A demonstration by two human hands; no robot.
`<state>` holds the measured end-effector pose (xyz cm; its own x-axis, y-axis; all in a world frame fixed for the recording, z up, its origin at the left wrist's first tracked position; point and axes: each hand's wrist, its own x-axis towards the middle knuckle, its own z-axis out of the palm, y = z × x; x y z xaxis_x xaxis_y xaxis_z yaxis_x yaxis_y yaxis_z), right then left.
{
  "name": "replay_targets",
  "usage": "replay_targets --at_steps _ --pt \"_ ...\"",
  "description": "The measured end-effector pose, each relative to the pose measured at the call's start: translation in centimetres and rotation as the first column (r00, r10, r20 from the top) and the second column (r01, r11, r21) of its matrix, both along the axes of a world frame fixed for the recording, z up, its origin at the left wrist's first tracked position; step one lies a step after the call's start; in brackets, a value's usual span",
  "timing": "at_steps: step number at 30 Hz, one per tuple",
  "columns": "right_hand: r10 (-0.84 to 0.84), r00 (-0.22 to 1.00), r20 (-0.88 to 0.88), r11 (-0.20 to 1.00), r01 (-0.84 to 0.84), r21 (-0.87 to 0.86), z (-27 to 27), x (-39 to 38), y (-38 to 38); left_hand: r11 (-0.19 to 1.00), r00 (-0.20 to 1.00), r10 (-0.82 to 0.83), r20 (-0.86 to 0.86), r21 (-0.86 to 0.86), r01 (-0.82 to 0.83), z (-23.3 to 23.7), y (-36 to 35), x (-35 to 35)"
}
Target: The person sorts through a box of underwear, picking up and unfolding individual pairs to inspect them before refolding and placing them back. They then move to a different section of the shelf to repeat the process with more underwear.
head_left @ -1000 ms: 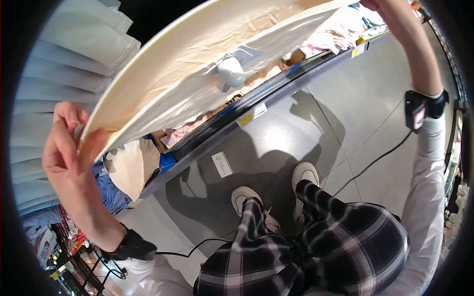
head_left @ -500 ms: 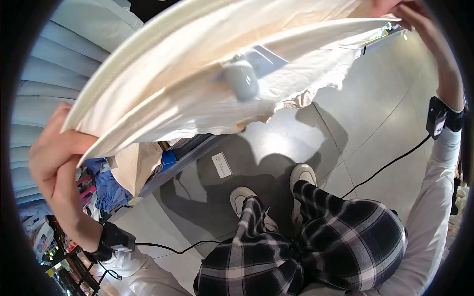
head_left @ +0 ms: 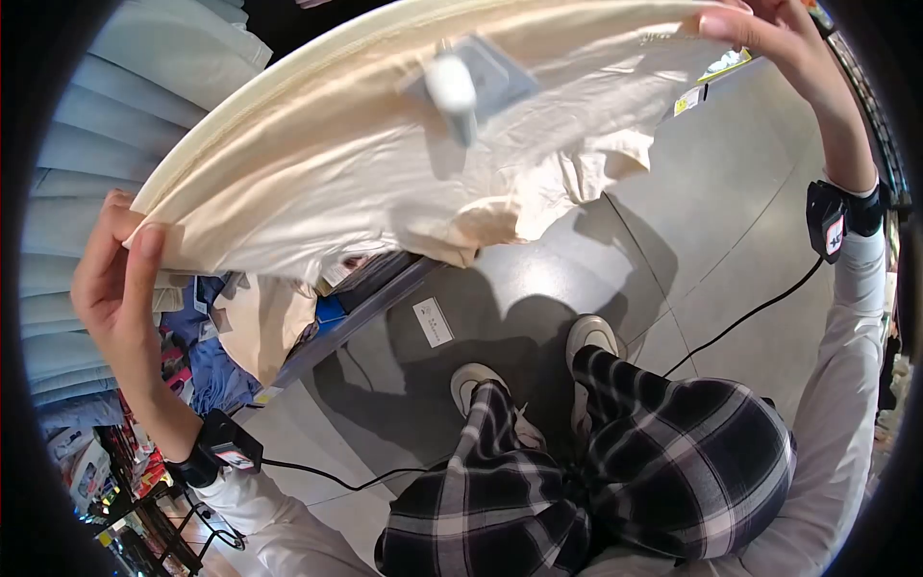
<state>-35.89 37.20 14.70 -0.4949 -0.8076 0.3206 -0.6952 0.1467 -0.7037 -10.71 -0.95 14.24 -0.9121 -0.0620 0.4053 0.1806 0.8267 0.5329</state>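
- Cream garment (head_left: 356, 163): held up in the air, spread between my two hands, above the shelf and the floor. Thin, soft, slightly glossy fabric with fine creases; the band along its top forms a long arc, and the lower edge hangs ragged and rippled.
- My left hand (head_left: 115, 274): fingers closed in a pinch, thumb against fingertips, grasping the left end of the band.
- My right hand (head_left: 784, 48): fingers grasping the opposite end of the band, thumb laid on the cloth; the other fingertips are partly cut off at the top of my view.
- Pale rounded tag (head_left: 451, 85): smooth, apparently hard, lying against the upper middle of the garment. A flat grey card (head_left: 497, 77), angular in outline, sits just beside it; print unreadable.
- Shelf (head_left: 348, 325): grey front edge running diagonally beneath the garment, largely hidden by it. Near its lower left end lie a folded cream cloth (head_left: 264, 322) and crumpled blue fabric (head_left: 219, 377). A price label (head_left: 687, 102) is fixed along the edge towards the upper right.
- Pale hanging fabric (head_left: 96, 207): long soft folds, behind and beside my left hand.
- Floor (head_left: 731, 192): smooth grey tiles with thin joints. A white rectangular card (head_left: 433, 322) lies flat on it, near the shelf edge.
- Wrist devices: black, one on each wrist (head_left: 231, 444), each with a thin black cable.
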Motion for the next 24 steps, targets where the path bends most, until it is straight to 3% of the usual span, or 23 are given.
replay_targets --at_steps 2,4,8,12,14,16,18,20,21,22,23,24 --pt "-0.029 0.995 0.093 0.999 0.025 0.041 0.5 -1.0 0.3 1.000 1.000 0.010 0.002 0.019 -0.010 -0.3 0.5 -0.1" --pt "-0.040 0.997 -0.061 0.990 0.032 -0.134 -0.2 -1.3 0.1 0.998 0.998 0.065 0.003 -0.001 -0.065 -0.4 0.8 -0.2" --pt "-0.149 0.981 -0.122 0.981 0.131 -0.147 -0.5 -0.5 -0.5 0.993 0.987 0.075 -0.143 -0.084 -0.087 -1.0 1.5 -0.8" --pt "-0.223 0.961 -0.164 0.970 0.203 -0.132 -0.3 -0.2 -0.6 0.996 0.960 0.085 -0.266 0.008 -0.085 -2.5 1.0 -0.8" --pt "-0.274 0.891 -0.361 0.951 0.195 -0.242 -0.7 0.1 -1.1 0.994 0.951 0.113 -0.287 0.035 -0.107 -2.6 1.3 -1.2" --pt "-0.250 0.906 -0.341 0.939 0.141 -0.312 -0.8 -1.3 -1.1 0.957 0.889 0.290 -0.355 0.107 -0.269 -2.5 2.9 -2.2" --pt "-0.221 0.919 -0.326 0.921 0.086 -0.381 -0.1 -0.5 -1.3 0.952 0.854 0.307 -0.420 0.117 -0.284 -2.3 3.7 -2.8" --pt "-0.211 0.951 -0.228 0.937 0.130 -0.323 1.4 2.3 -2.3 0.956 0.719 0.294 -0.629 0.208 -0.208 -2.4 3.8 -3.1" --pt "-0.347 0.830 -0.436 0.893 0.149 -0.425 -0.1 -1.6 -1.0 0.961 0.685 0.264 -0.679 0.247 -0.126 -2.5 3.6 -2.7" --pt "-0.347 0.833 -0.431 0.893 0.152 -0.424 -0.7 -1.5 -0.2 0.949 0.596 0.291 -0.749 0.306 -0.079 -2.3 4.7 -2.3" --pt "-0.387 0.757 -0.527 0.869 0.108 -0.483 -0.9 -0.9 0.4 0.934 0.495 0.322 -0.807 0.357 -0.025 -1.9 5.8 -1.9" --pt "-0.428 0.667 -0.610 0.844 0.054 -0.534 -1.1 -0.7 0.9 0.934 0.494 0.322 -0.808 0.356 -0.027 -1.5 5.9 -0.8"
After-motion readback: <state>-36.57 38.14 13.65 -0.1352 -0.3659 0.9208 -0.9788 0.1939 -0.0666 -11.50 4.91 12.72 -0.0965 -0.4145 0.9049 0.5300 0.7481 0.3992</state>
